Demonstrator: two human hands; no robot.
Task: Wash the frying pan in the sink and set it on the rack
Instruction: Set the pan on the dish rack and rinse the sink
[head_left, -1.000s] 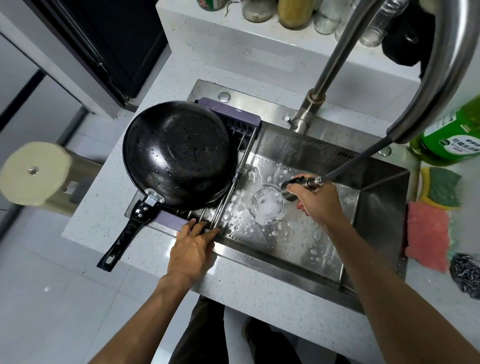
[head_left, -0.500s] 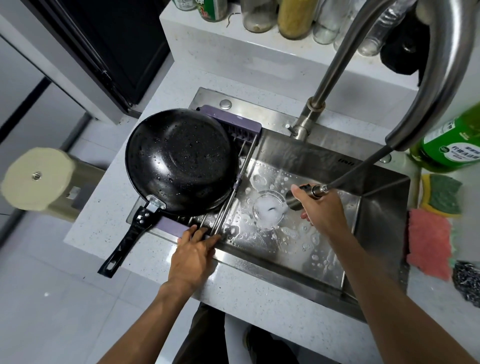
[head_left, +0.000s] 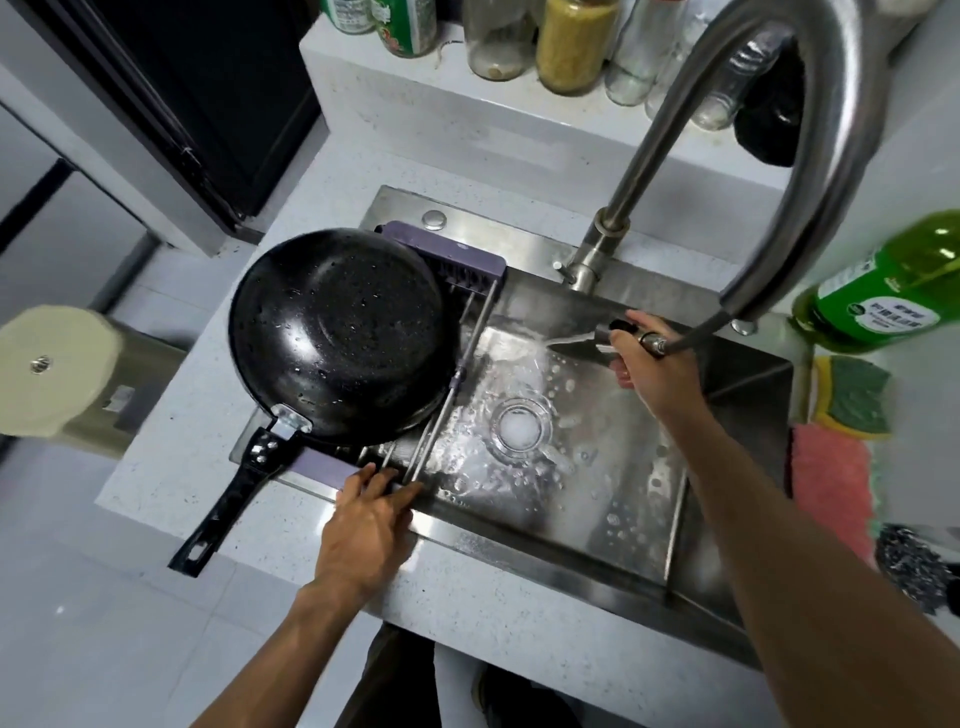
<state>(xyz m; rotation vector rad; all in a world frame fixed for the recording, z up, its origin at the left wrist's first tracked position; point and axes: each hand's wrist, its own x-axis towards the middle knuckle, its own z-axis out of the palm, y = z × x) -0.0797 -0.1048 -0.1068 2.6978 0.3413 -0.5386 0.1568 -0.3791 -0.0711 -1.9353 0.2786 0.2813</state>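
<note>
- White speckled stone countertop (head_left: 171, 467) surrounds a rectangular stainless steel sink (head_left: 597, 499); basin floor wet, beaded with droplets, foam sitting in the round drain (head_left: 521, 429)
- Tall curved brushed-steel faucet (head_left: 810, 171) arches over the basin; its hose is pulled out toward the right hand
- Round black non-stick frying pan (head_left: 337, 338) lies upside down on the purple-framed wire drying rack (head_left: 457, 260) spanning the sink's left end; wet underside up, black handle (head_left: 228, 499) projecting over the front counter edge
- Left hand (head_left: 363, 525) rests on the front rail of the rack, fingers straight and close together, tips touching the wire bars; it does not touch the pan
- Right hand (head_left: 649, 364) above the basin's back right, fingers curled round the pull-out spray head (head_left: 613, 332); water streams leftward onto the basin's back wall
- Right counter: green dish-soap bottle (head_left: 893, 286), green-and-yellow sponge (head_left: 852, 395), pink cloth (head_left: 831, 488), steel wool pad (head_left: 914, 571)
</note>
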